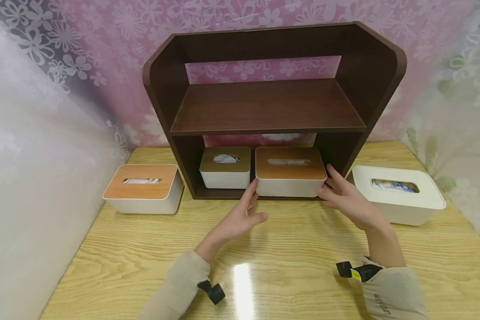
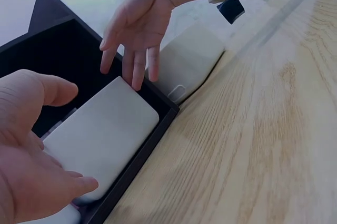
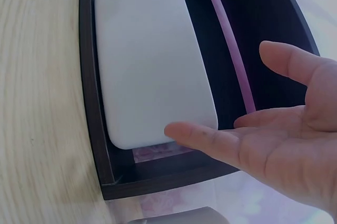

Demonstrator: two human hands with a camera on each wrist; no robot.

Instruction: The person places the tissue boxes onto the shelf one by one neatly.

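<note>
A white tissue box with a brown wood-look lid (image 1: 292,186) stands on the bottom shelf of a dark brown two-tier rack (image 1: 268,106), on its right side. My left hand (image 1: 238,222) reaches to this box's front left corner, its fingers extended and thumb held away. At the opposite end, my right hand (image 1: 350,200) has its fingertips right at the box's right side, fingers fairly straight. The right wrist view shows the right hand (image 3: 279,129) with spread fingers overlapping the box's end. A smaller wood-lidded tissue box (image 1: 226,178) stands left of it on that shelf.
Left of the rack, a tissue box with a lighter wood-look lid (image 1: 142,198) sits on the wooden table (image 1: 296,266). An all-white tissue box (image 1: 400,204) stands to the right, close behind my right hand. Floral curtains (image 1: 84,44) hang behind and at both sides.
</note>
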